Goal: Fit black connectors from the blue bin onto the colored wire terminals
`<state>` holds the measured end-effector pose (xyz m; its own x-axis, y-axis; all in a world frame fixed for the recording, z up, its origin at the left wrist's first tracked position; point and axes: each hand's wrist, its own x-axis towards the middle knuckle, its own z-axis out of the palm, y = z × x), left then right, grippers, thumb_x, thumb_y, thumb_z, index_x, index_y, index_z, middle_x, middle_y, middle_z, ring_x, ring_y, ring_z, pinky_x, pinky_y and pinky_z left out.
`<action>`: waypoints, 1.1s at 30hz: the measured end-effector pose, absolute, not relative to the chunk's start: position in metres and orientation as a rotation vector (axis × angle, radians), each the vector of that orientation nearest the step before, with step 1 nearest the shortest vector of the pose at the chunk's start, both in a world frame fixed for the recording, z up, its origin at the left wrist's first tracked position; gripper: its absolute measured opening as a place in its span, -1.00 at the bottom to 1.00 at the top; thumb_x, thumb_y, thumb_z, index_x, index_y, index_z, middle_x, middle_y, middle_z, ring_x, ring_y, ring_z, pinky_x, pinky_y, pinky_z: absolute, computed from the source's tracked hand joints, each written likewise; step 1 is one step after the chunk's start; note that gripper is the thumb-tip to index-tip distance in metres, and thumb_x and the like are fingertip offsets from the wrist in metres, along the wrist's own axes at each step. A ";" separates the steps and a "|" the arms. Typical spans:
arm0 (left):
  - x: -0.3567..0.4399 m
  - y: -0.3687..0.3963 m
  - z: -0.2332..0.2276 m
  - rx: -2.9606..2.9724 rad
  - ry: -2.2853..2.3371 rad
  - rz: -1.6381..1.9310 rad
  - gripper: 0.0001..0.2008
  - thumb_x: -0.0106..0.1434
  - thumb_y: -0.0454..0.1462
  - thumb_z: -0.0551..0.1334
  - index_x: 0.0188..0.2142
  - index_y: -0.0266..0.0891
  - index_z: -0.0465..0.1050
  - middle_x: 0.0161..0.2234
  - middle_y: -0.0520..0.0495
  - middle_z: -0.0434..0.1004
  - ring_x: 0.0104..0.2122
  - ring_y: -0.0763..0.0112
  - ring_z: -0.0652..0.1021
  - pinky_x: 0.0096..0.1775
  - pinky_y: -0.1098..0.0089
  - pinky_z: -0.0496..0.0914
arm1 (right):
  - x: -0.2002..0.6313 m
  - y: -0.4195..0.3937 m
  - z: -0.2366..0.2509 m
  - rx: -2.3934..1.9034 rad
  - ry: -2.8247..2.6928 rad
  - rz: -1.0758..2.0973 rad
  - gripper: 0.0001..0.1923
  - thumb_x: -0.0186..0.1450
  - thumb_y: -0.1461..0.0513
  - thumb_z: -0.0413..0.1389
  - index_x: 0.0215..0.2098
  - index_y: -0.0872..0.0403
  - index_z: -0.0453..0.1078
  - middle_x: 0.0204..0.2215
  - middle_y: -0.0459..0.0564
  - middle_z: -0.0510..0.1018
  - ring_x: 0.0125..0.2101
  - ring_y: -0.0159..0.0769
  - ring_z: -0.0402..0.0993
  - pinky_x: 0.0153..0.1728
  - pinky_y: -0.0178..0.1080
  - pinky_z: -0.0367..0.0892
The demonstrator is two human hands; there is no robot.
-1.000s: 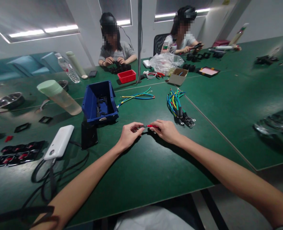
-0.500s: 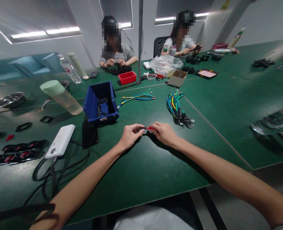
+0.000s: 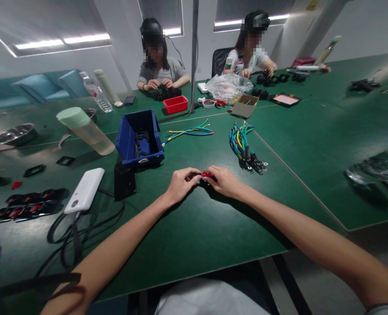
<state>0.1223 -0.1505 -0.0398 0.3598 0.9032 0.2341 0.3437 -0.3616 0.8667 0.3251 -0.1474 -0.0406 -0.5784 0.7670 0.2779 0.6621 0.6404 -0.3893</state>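
Just above the green table (image 3: 180, 245), my two hands meet at the fingertips. My left hand (image 3: 180, 183) pinches a small dark piece (image 3: 194, 175), mostly covered by the fingers. Between the fingers of my right hand (image 3: 225, 181) is a short, thin red piece (image 3: 207, 175), like a bit of wire or sleeve; its inner end touches or nearly touches the dark piece. A bundle of blue, green and yellow wires (image 3: 241, 140) with black sleeves and ring terminals lies beyond my right hand. Loose coloured wires (image 3: 190, 131) lie past my left hand.
A blue bin (image 3: 139, 162) with small black sleeves stands left of centre. Nearby are a black box (image 3: 124, 183), a white power bank (image 3: 85, 190) with cables and a bottle (image 3: 85, 131). Across the table are a red tray (image 3: 176, 105), a carton (image 3: 244, 106) and two people working.
The hands have drawn slightly closer together, and less of the dark piece shows between them. The right fingers have shifted on the red piece. The whole view has moved slightly.
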 end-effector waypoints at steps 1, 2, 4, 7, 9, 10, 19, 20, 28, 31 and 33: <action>0.122 -0.151 -0.040 1.883 1.084 0.957 -0.76 0.22 -0.18 0.22 -0.20 -0.28 0.52 -0.35 -0.11 0.58 -0.48 0.43 0.53 -0.42 0.45 0.40 | 0.326 -0.147 -0.040 -1.117 -2.449 0.346 -0.75 0.38 0.17 -0.07 -0.19 0.13 0.37 -0.36 0.05 0.50 -0.40 -0.33 0.37 -0.37 -0.32 0.15; 0.122 -0.151 -0.040 1.883 1.082 0.958 -0.75 0.22 -0.17 0.22 -0.20 -0.27 0.52 -0.35 -0.10 0.58 -0.48 0.43 0.54 -0.42 0.45 0.40 | 0.327 -0.147 -0.039 -1.113 -2.461 0.345 -0.74 0.38 0.16 -0.08 -0.21 0.13 0.38 -0.38 0.04 0.50 -0.41 -0.33 0.37 -0.37 -0.32 0.14; 0.122 -0.152 -0.040 1.882 1.078 0.979 -0.75 0.22 -0.15 0.23 -0.20 -0.26 0.52 -0.35 -0.10 0.58 -0.50 0.43 0.53 -0.41 0.44 0.41 | 0.329 -0.148 -0.038 -1.118 -2.477 0.332 -0.72 0.39 0.15 -0.10 -0.24 0.12 0.39 -0.41 0.03 0.50 -0.43 -0.33 0.36 -0.39 -0.32 0.12; 0.123 -0.154 -0.039 1.905 1.079 1.055 -0.76 0.22 -0.15 0.23 -0.22 -0.24 0.53 -0.35 -0.09 0.58 -0.50 0.44 0.53 -0.39 0.43 0.41 | 0.329 -0.149 -0.035 -1.125 -2.477 0.312 -0.70 0.39 0.13 -0.11 -0.23 0.11 0.40 -0.42 0.03 0.51 -0.44 -0.33 0.36 -0.40 -0.31 0.09; 0.123 -0.156 -0.038 1.930 1.076 1.098 -0.78 0.22 -0.15 0.23 -0.23 -0.23 0.54 -0.37 -0.08 0.58 -0.49 0.43 0.53 -0.38 0.42 0.41 | 0.329 -0.150 -0.033 -1.118 -2.475 0.309 -0.69 0.39 0.13 -0.12 -0.22 0.11 0.40 -0.42 0.03 0.51 -0.45 -0.33 0.36 -0.41 -0.31 0.07; 0.123 -0.157 -0.038 1.940 1.072 1.111 -0.78 0.22 -0.15 0.23 -0.23 -0.22 0.54 -0.38 -0.08 0.58 -0.49 0.43 0.53 -0.38 0.42 0.41 | 0.329 -0.151 -0.033 -1.113 -2.474 0.311 -0.68 0.39 0.13 -0.12 -0.21 0.11 0.41 -0.42 0.03 0.51 -0.45 -0.33 0.36 -0.41 -0.31 0.07; 0.123 -0.156 -0.039 1.980 1.064 1.054 -0.78 0.22 -0.15 0.23 -0.26 -0.23 0.56 -0.37 -0.09 0.59 -0.48 0.42 0.53 -0.40 0.43 0.39 | 0.331 -0.154 -0.031 -1.151 -2.549 0.198 -0.67 0.39 0.13 -0.13 -0.16 0.09 0.42 -0.39 0.03 0.53 -0.44 -0.34 0.39 -0.44 -0.31 0.04; 0.123 -0.156 -0.039 1.986 1.068 1.038 -0.78 0.22 -0.15 0.22 -0.27 -0.23 0.56 -0.38 -0.09 0.59 -0.48 0.42 0.53 -0.40 0.43 0.38 | 0.331 -0.154 -0.031 -1.168 -2.569 0.170 -0.67 0.39 0.13 -0.13 -0.16 0.08 0.43 -0.39 0.03 0.53 -0.45 -0.34 0.38 -0.45 -0.30 0.03; 0.124 -0.152 -0.038 2.010 1.109 0.906 -0.75 0.28 -0.16 0.14 -0.30 -0.26 0.52 -0.42 -0.06 0.56 -0.48 0.44 0.51 -0.41 0.46 0.36 | 0.328 -0.152 -0.032 -1.210 -2.613 0.139 -0.65 0.40 0.12 -0.15 -0.16 0.06 0.44 -0.38 0.03 0.55 -0.47 -0.35 0.40 -0.47 -0.30 0.02; 0.126 -0.152 -0.037 2.062 1.123 0.891 -0.75 0.30 -0.17 0.10 -0.24 -0.25 0.50 -0.36 -0.08 0.56 -0.41 0.41 0.52 -0.36 0.44 0.37 | 0.328 -0.147 -0.036 -1.228 -2.610 0.132 -0.65 0.40 0.10 -0.15 -0.17 0.06 0.43 -0.36 0.02 0.56 -0.46 -0.34 0.42 -0.47 -0.30 0.02; 0.127 -0.152 -0.037 2.115 1.111 0.906 -0.76 0.30 -0.19 0.11 -0.19 -0.24 0.49 -0.28 -0.10 0.56 -0.34 0.37 0.53 -0.30 0.41 0.38 | 0.329 -0.145 -0.038 -1.243 -2.611 0.104 -0.65 0.40 0.10 -0.14 -0.17 0.06 0.43 -0.36 0.02 0.57 -0.45 -0.34 0.42 -0.47 -0.30 0.01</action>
<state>0.1269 -0.1522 -0.0366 0.4231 0.8560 0.2971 0.4636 -0.4862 0.7408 0.3287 -0.1446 -0.0381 -0.6062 0.7720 0.1910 0.7543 0.6343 -0.1696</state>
